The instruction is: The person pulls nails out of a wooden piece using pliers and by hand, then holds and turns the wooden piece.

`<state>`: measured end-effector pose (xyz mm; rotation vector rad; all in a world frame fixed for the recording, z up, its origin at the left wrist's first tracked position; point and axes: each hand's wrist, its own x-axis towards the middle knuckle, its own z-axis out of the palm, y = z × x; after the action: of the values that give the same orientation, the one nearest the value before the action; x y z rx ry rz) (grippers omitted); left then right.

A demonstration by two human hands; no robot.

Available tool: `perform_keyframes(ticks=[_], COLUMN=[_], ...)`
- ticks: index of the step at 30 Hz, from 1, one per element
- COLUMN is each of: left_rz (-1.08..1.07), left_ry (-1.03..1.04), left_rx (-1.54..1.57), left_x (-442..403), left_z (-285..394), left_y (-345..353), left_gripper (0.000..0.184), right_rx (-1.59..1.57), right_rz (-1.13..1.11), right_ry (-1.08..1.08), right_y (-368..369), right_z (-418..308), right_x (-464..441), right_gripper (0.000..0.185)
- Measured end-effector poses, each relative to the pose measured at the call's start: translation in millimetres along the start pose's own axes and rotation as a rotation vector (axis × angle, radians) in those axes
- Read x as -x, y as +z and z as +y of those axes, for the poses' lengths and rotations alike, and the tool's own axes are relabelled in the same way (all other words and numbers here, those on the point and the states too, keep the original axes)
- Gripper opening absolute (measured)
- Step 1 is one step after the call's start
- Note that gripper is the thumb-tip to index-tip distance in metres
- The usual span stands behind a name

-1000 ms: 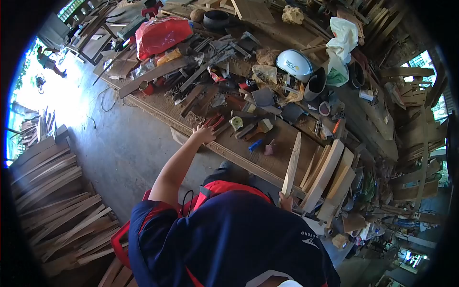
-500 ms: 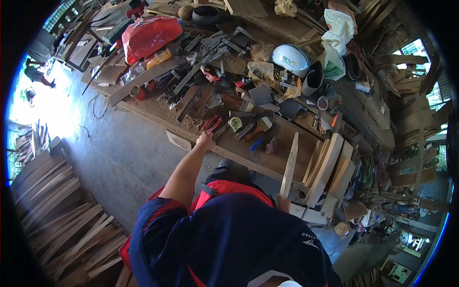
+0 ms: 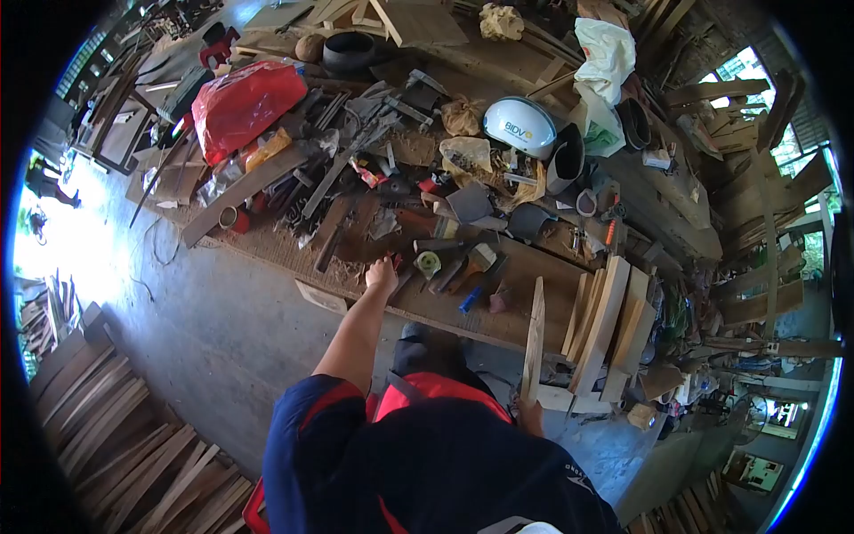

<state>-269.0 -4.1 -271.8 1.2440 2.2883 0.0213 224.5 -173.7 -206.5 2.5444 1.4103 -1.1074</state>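
Note:
My left hand [image 3: 382,274] reaches over the bench's near edge, its fingers closed on red-handled pliers [image 3: 397,261]; mostly the red grips show. To its right lie a round pale green-and-white tape roll [image 3: 428,263], a brush with light bristles [image 3: 483,256] and a small blue object [image 3: 471,300]. Low on the right, my right hand [image 3: 530,417] is closed around the lower end of a narrow wooden strip [image 3: 534,343], which stands nearly upright with its tapered end up.
The workbench [image 3: 267,253] carries heaped tools and scraps, a red plastic bag [image 3: 245,107], a white helmet [image 3: 519,126] and a red can [image 3: 234,220]. Wooden boards [image 3: 600,325] lean at its right end. More planks [image 3: 133,427] are stacked on the floor at left.
My left hand has moved onto the red-handled pliers and closed on them. My right hand still holds the wooden strip, now a little lower in view. The camera view has shifted slightly.

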Motion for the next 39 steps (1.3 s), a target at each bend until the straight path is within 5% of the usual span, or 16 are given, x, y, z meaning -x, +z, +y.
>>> perform_keyframes(ticks=[2, 5, 9, 13, 18, 21, 23, 24, 26, 30, 32, 35, 36, 39], left_rz=[-0.047, -0.084, -0.106, -0.001, 0.153, 0.162, -0.070, -0.073, 0.044, -0.371, -0.461, -0.663, -0.657, -0.642], left_ry=[0.009, 0.055, 0.124, -0.019, 0.044, 0.140, 0.076, 0.091, 0.116, 0.131, 0.267, 0.383, 0.381, 0.378], left_rx=[-0.015, -0.093, -0.118, 0.084, 0.070, 0.121, 0.858, 0.853, 1.414, 1.235, 1.683, 1.935, 1.931, 1.901], left_x=[-1, -8, -8, -16, -32, -50, -38, -28, -7, 18, 38, 63, 72, 84], left_z=[5, 8, 12, 6, -9, -32, -30, -26, -21, -21, 1, 30, 43, 65], left_y=[-9, -7, -25, -30, -30, -18, -33, -38, -56, -111, -124, -136, -137, -126], left_gripper=[0.037, 0.038, 0.037, 0.031, 0.032, 0.027, 0.018, 0.018, 0.027, 0.048, 0.062, 0.065, 0.065, 0.043], right_rx=[-0.144, -0.109, -0.088, -0.024, -0.056, -0.008, -0.039, -0.052, 0.001, -0.180, -0.171, -0.065, -0.214, -0.096], right_rz=[-0.009, -0.023, -0.038, 0.036, -0.009, -0.030, -0.036, -0.028, 0.037, -0.016, 0.029, -0.040, -0.047, 0.041], right_ry=[-0.031, 0.112, 0.176, 0.082, 0.113, -0.093, 0.158, 0.162, 0.042, 0.124, 0.046, -0.156, 0.043, 0.041], right_y=[10, -22, -14, -1, -4, 9, -12, -4, 24, -3, -9, 29, 13, -7], right_z=[16, -53, -54, -35, -46, -21, -59, -45, -6, -39, -48, 8, -14, -40], right_x=[-1, 52, 53, 46, 44, 30, 46, 34, 5, 18, 20, -34, -25, -12], right_gripper=[0.046, 0.048, 0.050, 0.051, 0.053, 0.056, 0.060, 0.060, 0.062, 0.068, 0.070, 0.078, 0.072, 0.063])
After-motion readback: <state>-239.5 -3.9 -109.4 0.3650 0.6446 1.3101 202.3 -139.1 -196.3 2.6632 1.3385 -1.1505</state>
